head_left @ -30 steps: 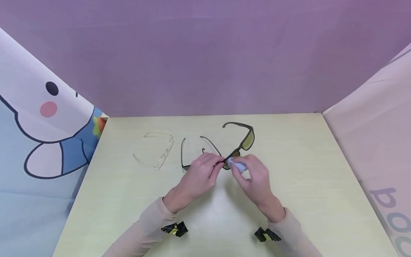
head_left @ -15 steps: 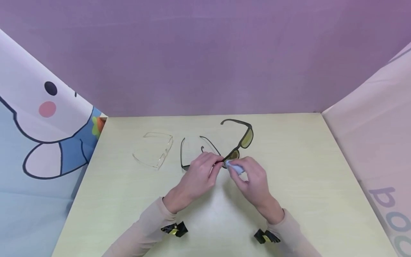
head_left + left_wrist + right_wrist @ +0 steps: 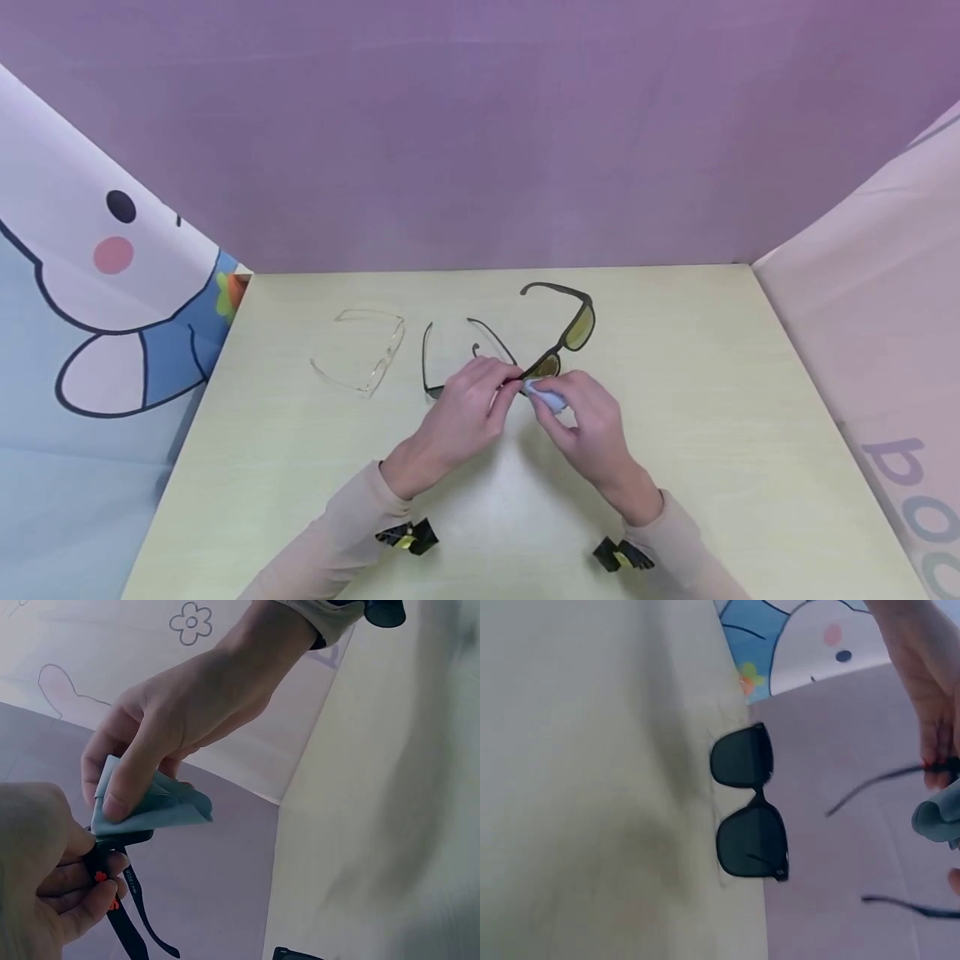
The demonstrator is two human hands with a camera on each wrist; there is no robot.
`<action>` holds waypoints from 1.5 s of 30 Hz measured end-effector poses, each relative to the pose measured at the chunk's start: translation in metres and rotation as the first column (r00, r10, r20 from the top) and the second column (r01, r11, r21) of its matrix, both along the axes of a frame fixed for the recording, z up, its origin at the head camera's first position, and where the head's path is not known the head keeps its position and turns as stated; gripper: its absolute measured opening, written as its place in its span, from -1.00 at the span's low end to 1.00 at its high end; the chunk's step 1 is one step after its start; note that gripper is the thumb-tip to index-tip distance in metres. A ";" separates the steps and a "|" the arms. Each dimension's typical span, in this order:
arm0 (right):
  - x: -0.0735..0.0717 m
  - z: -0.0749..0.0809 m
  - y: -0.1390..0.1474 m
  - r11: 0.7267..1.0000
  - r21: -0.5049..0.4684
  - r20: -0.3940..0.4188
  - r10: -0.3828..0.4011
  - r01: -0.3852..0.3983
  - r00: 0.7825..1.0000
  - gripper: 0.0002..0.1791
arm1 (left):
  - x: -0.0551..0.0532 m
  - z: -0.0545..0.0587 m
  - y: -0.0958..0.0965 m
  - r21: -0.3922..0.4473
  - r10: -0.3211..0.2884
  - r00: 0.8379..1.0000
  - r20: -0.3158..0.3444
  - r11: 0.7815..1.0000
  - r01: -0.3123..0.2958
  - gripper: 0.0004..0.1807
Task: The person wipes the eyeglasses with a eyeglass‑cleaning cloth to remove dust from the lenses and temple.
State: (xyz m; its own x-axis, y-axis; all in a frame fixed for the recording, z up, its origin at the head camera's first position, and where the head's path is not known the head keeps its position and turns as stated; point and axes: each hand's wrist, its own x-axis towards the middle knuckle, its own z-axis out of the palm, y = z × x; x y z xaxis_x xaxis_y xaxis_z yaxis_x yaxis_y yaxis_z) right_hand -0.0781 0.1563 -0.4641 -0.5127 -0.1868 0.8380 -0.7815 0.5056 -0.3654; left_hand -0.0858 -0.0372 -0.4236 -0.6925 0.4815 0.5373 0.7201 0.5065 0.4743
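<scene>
My left hand point(image 3: 463, 404) grips black-framed sunglasses point(image 3: 580, 327) with yellowish lenses by one temple, near the hinge. The frame slants up and to the right in the head view, its far temple spread open. Between thumb and fingers, my right hand point(image 3: 596, 421) pinches a folded light blue cloth point(image 3: 551, 401) against the lens closest to the left hand, covering part of it. The left wrist view shows the cloth point(image 3: 169, 806) over the frame's edge, right above the left fingers. Small red marks dot the held temple point(image 3: 116, 907).
Dark-lensed black sunglasses point(image 3: 751, 840) lie on the pale table point(image 3: 300, 500), partly hidden behind the left hand in the head view. Left of them lie thin, clear-looking eyeglasses point(image 3: 387, 361). A purple panel point(image 3: 480, 150) closes off the back, with printed cloth at both sides.
My right hand and the cloth have shifted slightly left along the lens, closer to the left hand. The held sunglasses rose a little and came back down. The left hand stays in place.
</scene>
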 end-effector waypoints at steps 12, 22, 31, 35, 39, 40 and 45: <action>0.000 0.000 0.002 0.999 -0.040 0.049 0.020 -0.018 0.999 -0.71 | 0.001 -0.001 -0.002 0.018 -0.008 1.000 -0.003 1.000 0.008 -0.89; -0.005 0.002 0.013 0.991 -0.096 0.115 -0.078 0.089 0.990 -0.65 | 0.002 0.001 -0.003 0.022 -0.001 1.000 0.012 1.000 0.001 -0.89; 0.001 -0.007 0.003 0.997 0.000 0.033 0.078 -0.078 0.996 -0.69 | 0.002 0.003 -0.004 0.035 0.014 1.000 0.019 0.999 -0.015 -0.89; -0.001 -0.005 0.009 0.996 -0.061 0.007 0.073 -0.072 0.997 -0.66 | 0.002 0.001 -0.005 0.024 0.011 1.000 0.019 1.000 -0.012 -0.89; -0.009 0.004 0.024 0.979 -0.202 0.030 -0.012 0.017 0.999 -0.65 | 0.003 -0.001 -0.006 0.021 0.009 1.000 0.024 1.000 -0.009 -0.89; -0.011 0.006 0.029 0.972 -0.232 0.047 -0.033 0.043 0.998 -0.68 | 0.004 -0.001 -0.007 0.024 0.006 1.000 0.026 1.000 -0.007 -0.90; -0.019 0.019 0.047 0.948 -0.274 0.189 -0.114 0.164 0.975 -0.79 | 0.004 -0.004 -0.009 0.017 -0.022 1.000 0.018 1.000 0.022 -0.90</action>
State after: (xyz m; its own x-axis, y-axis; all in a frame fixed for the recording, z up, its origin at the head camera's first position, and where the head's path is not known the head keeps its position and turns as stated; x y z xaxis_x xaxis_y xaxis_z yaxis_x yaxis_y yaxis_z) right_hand -0.0967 0.2030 -0.4449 -0.6544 0.1314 0.7446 -0.6256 0.4589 -0.6309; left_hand -0.0814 -0.0461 -0.4275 -0.6914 0.4880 0.5328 0.7223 0.4826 0.4953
